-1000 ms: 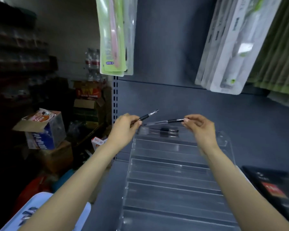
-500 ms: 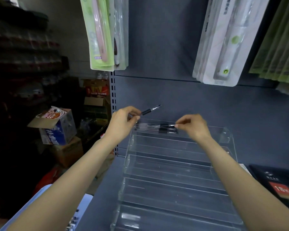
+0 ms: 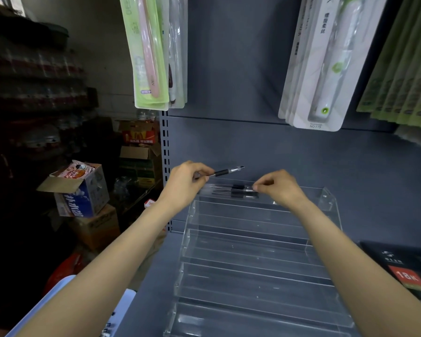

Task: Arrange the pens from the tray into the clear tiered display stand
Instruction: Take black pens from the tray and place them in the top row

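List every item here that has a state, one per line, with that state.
left hand: grips a pen, above the stand's top tier
held pen: in the air, tip pointing right
right hand: pinches a pen end in the top tier
top-tier pens: lying flat
display stand: lower tiers without pens
cardboard box: flap open

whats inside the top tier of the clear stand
A few black-gripped pens lie lengthwise in the top tier of the stand. The right hand covers their right ends, so the exact count is unclear.

One head-worn camera looks forward and down, close over the clear stand (image 3: 258, 259).
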Available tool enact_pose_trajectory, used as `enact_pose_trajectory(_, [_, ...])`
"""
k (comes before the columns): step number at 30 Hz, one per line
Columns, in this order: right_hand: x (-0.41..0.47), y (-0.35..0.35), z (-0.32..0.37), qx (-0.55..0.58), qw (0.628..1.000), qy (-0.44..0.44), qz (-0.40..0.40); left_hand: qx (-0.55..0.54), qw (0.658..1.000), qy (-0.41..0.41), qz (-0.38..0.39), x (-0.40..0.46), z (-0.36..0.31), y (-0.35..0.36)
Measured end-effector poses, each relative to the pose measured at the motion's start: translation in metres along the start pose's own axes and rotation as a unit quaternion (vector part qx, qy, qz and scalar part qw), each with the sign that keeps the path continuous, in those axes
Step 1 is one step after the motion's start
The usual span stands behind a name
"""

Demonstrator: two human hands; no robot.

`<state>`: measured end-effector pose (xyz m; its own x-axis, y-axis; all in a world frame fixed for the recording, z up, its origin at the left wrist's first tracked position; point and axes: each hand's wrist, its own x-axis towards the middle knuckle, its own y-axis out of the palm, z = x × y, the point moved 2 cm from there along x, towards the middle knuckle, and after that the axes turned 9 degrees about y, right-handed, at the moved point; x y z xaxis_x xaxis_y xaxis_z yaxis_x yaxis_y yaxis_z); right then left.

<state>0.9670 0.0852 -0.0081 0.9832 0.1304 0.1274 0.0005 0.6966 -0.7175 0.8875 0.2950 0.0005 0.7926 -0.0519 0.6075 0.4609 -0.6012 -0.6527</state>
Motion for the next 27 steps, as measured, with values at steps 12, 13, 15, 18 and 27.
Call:
enact_pose_trajectory(12, [-0.003,0.003,-0.003,-0.055,0.998,-0.013,0.021,-0.015,1.000,0.016,0.002,0.001,-0.008,0.005])
enact_pose_trajectory(13, [-0.003,0.004,-0.003,-0.059,0.998,-0.015,0.022,-0.016,1.000,0.015,0.000,0.000,-0.008,0.005])
enact_pose_trajectory(15, [-0.003,0.004,-0.005,-0.061,0.998,-0.023,0.013,-0.014,1.000,0.014,-0.003,-0.001,-0.009,0.003])
enact_pose_trajectory(18, [-0.009,-0.002,0.000,0.018,0.999,-0.043,-0.017,-0.007,1.000,0.015,0.000,-0.002,-0.008,0.003])
enact_pose_trajectory(27, [-0.020,-0.013,0.012,0.233,0.967,-0.106,0.004,-0.024,0.999,0.047,0.014,0.004,-0.019,0.011])
